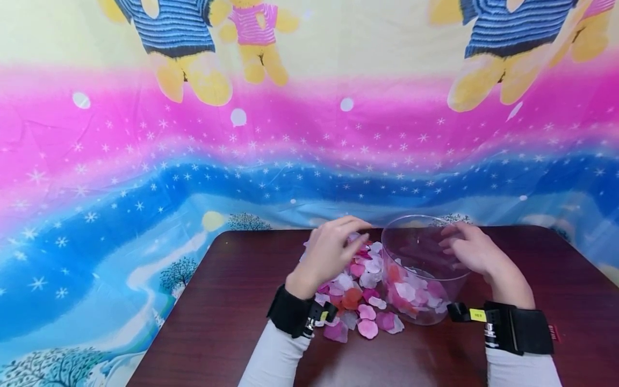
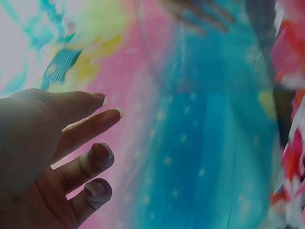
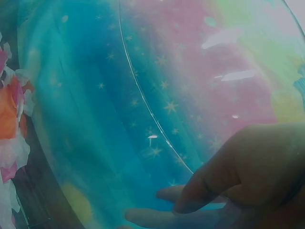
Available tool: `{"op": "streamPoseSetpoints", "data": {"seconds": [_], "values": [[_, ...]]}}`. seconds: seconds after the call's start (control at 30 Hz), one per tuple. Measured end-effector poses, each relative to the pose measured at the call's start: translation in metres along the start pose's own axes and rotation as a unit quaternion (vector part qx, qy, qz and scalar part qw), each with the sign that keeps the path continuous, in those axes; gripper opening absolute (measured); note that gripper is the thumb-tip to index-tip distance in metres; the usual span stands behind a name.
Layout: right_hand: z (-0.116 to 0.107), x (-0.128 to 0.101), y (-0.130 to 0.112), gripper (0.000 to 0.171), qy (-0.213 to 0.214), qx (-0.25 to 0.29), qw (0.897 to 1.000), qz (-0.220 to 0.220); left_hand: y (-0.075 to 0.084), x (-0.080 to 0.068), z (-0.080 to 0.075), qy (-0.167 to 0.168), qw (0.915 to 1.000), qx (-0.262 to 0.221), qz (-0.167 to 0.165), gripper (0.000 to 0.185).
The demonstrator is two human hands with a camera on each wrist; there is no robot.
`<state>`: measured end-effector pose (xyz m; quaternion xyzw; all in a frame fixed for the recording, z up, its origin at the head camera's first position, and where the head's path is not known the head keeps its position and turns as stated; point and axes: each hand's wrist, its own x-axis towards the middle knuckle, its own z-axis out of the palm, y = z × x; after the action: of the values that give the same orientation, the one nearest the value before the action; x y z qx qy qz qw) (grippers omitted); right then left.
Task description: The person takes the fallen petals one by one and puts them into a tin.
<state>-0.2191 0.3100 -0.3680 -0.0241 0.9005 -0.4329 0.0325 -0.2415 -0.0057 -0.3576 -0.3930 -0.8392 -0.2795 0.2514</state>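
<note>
From the head camera we see the left hand (image 1: 333,252) hovering over the petals (image 1: 360,293) heaped on the table (image 1: 217,312), fingers bent down into the pile; whether it has any petal we cannot tell. The right hand (image 1: 471,250) presses against the far side of the clear tub (image 1: 420,269), which stands just right of the heap with petals inside. A bright starry cloth (image 1: 145,161) hangs behind.

At the left wrist, the fingers (image 2: 90,126) are loosely spread and nothing sits in the palm.

At the right wrist, we see fingers (image 3: 200,191) lying relaxed along the tub's wall (image 3: 143,105), not curled round it.
</note>
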Motion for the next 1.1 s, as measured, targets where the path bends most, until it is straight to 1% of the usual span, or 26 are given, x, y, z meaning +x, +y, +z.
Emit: {"op": "streamPoseSetpoints", "data": {"seconds": [0.1,0.23,0.37,0.5,0.57,0.67,0.83,0.97,1.1], "values": [[-0.001,0.0,0.0,0.043,0.001,0.001,1.0,-0.002,-0.013,-0.003,-0.012,0.017,0.9994,-0.001,-0.032,0.024],[-0.001,0.0,0.001,0.043,0.0,0.003,1.0,-0.003,-0.031,-0.01,-0.022,0.022,0.997,0.01,-0.074,0.025],[-0.001,-0.001,0.003,0.043,-0.001,0.004,1.0,0.0,-0.046,-0.016,-0.026,0.019,0.9934,0.035,-0.107,0.023],[-0.001,-0.001,0.004,0.043,-0.002,0.007,1.0,0.001,-0.059,-0.022,-0.024,0.007,0.9893,0.049,-0.137,0.02],[0.0,0.0,0.003,0.044,-0.002,0.008,1.0,0.002,-0.065,-0.024,-0.021,-0.009,0.987,0.055,-0.151,0.019],[0.0,0.0,0.003,0.045,0.0,0.006,1.0,0.003,-0.075,-0.027,-0.013,-0.048,0.9823,0.059,-0.171,0.017],[0.0,0.001,0.002,0.045,-0.002,0.005,1.0,0.009,-0.088,-0.034,0.003,-0.117,0.9698,0.052,-0.208,0.016],[0.0,0.001,0.002,0.046,-0.002,0.004,1.0,0.01,-0.096,-0.04,0.012,-0.152,0.9605,0.035,-0.23,0.017],[0.0,0.001,0.002,0.045,0.001,-0.001,1.0,0.008,-0.097,-0.042,0.02,-0.182,0.9533,0.024,-0.24,0.021]]}}
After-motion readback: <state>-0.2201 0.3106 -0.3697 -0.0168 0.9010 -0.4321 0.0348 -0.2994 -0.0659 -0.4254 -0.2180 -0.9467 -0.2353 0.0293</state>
